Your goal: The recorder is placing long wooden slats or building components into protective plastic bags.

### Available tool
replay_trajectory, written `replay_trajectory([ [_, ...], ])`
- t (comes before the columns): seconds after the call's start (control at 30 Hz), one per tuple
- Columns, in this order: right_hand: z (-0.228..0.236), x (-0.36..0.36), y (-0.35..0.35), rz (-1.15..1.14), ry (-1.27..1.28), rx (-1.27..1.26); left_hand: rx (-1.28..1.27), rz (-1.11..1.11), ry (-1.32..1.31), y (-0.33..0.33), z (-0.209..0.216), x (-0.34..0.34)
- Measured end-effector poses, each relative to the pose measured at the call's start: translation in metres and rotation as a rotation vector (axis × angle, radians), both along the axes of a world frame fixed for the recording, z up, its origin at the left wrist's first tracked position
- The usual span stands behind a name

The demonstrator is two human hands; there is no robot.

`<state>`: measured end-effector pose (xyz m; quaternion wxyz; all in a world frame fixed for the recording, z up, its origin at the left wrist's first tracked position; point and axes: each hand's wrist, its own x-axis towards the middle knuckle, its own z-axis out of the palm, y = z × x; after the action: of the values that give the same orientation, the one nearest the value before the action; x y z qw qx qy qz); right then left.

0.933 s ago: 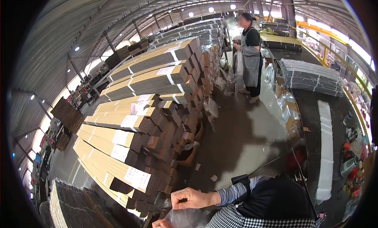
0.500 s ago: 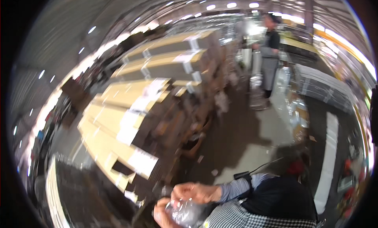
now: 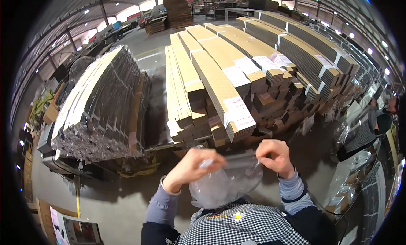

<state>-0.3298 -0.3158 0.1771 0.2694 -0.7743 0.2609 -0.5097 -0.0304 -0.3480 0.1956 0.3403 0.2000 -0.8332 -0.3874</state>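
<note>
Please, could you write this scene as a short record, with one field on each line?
Left hand: fingers closed on one side of the clear plastic bag
Right hand: pinches the opposite side
Bag position: between both hands, near the checked apron
Ahead: stacked long brown cardboard packs, some with white labels
Left side: plastic-wrapped stack
Right edge: another person

can't resolve fingertips of left hand (image 3: 190, 171), motion-blurred | can't fully see curled fingers of right hand (image 3: 275, 156) | can't separate layers of clear plastic bag (image 3: 226, 185) | can't read carton labels' (image 3: 237, 113) fine print | can't see checked apron (image 3: 249, 228) past bottom edge
</note>
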Motion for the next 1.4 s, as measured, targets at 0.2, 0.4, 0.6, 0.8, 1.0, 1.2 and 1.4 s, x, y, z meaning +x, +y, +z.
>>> replay_trajectory([
  [0.2,-0.018,0.000,-0.051,-0.280,0.369,-0.426,-0.331,0.201,-0.308,-0.028,0.009,-0.022],
  [0.4,0.010,0.025,-0.077,-0.292,-0.381,0.059,0.471,0.126,0.304,-0.047,0.021,-0.053],
  [0.6,-0.027,0.029,-0.102,-0.203,-0.412,0.172,0.065,0.418,0.012,-0.061,-0.016,-0.037],
  [0.8,0.006,0.044,-0.087,-0.361,-0.380,0.142,-0.025,0.635,0.124,-0.058,0.006,-0.050],
  [1.0,0.011,0.031,-0.083,-0.421,-0.026,0.162,-0.098,0.644,0.114,-0.055,0.004,-0.034],
  [1.2,-0.023,0.055,-0.061,-0.215,-0.508,0.537,0.573,0.518,0.648,-0.026,-0.051,-0.071],
  [1.4,-0.192,0.041,-0.084,-0.560,-0.208,0.503,0.435,0.673,0.512,-0.027,-0.160,-0.086],
])
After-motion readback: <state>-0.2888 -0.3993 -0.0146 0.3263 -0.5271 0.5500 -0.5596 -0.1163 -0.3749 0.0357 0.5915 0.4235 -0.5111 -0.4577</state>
